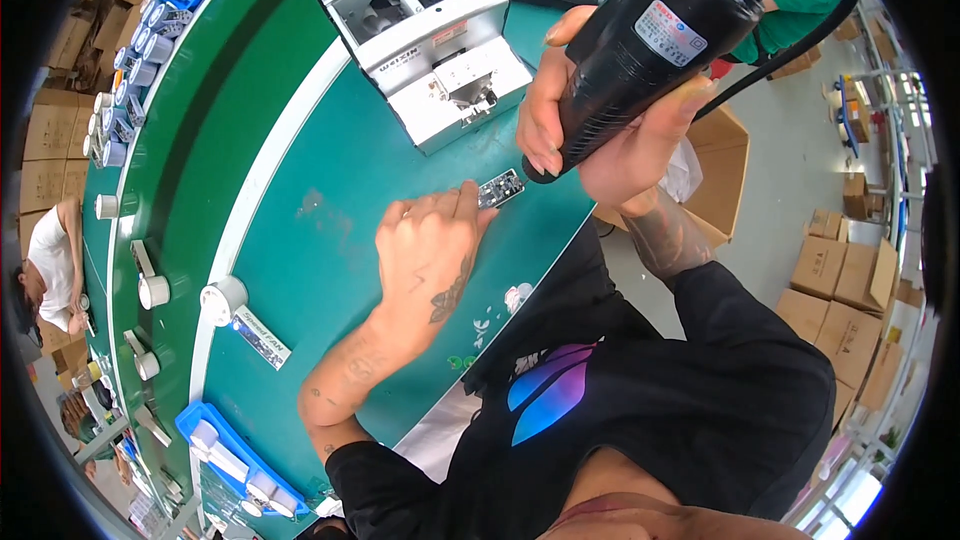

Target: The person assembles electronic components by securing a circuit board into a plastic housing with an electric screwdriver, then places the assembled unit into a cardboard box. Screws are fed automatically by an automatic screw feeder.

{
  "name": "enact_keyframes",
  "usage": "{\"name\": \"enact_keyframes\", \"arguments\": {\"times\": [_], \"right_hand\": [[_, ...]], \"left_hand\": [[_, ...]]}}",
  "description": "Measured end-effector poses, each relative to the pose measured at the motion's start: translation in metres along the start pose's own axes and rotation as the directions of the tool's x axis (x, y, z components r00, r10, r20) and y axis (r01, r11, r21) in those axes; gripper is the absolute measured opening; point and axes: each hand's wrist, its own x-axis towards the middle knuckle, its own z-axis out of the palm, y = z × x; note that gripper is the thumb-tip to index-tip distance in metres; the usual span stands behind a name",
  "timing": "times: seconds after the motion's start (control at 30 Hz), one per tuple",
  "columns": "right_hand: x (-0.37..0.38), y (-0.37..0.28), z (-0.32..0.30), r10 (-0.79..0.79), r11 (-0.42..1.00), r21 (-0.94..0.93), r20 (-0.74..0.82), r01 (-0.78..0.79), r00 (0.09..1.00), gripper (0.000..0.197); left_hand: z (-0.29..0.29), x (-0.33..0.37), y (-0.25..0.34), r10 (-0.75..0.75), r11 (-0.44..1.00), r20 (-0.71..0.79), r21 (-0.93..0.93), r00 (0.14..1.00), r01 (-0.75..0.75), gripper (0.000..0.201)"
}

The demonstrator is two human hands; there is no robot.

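My right hand (625,130) is wrapped around a black electric screwdriver (640,50), which slants down to the left with its cable at the top. The tip of the screwdriver is beside the right end of a small part with an exposed circuit board (502,188); whether they touch I cannot tell. My left hand (430,240) rests on the green bench with its fingers closed at the part's left end. Just beyond both hands stands a silver screw feeder (430,40) with an open top and a small front mechanism.
A white round-headed device (223,300) lies left on the bench by a printed strip (261,338). A blue tray (240,460) holds similar white devices. More ride the green conveyor (160,240). An open carton (725,170) stands right. Co-workers (55,250) are at left and top right.
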Motion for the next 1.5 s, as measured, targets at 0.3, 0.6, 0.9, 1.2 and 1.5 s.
{"name": "enact_keyframes", "arguments": {"times": [0.3,0.6,0.9,1.2,1.5], "right_hand": [[-0.005,0.003,0.001,0.028,0.999,-0.034,-0.030,-0.029,0.999,0.103],[-0.018,0.010,0.005,0.072,0.989,0.131,-0.026,-0.068,0.997,0.100],[-0.006,0.005,-0.003,-0.065,0.931,0.364,0.075,0.033,0.995,0.096],[0.110,-0.008,-0.011,-0.663,0.738,0.205,0.044,0.643,0.747,0.088],[0.083,-0.018,0.042,-0.239,0.971,-0.024,-0.029,0.238,0.971,0.070]], "left_hand": [[0.003,-0.002,0.000,0.007,1.000,-0.036,0.003,0.999,-0.007,0.028],[0.004,-0.002,0.001,-0.021,0.999,0.029,0.042,0.999,0.019,0.031],[0.013,-0.001,-0.005,0.084,0.991,-0.055,0.109,0.995,-0.077,0.032],[-0.029,-0.008,-0.003,0.061,0.974,0.012,0.219,0.998,-0.062,0.065],[-0.050,-0.018,-0.016,-0.097,0.983,0.252,0.176,0.963,0.053,0.070]]}}
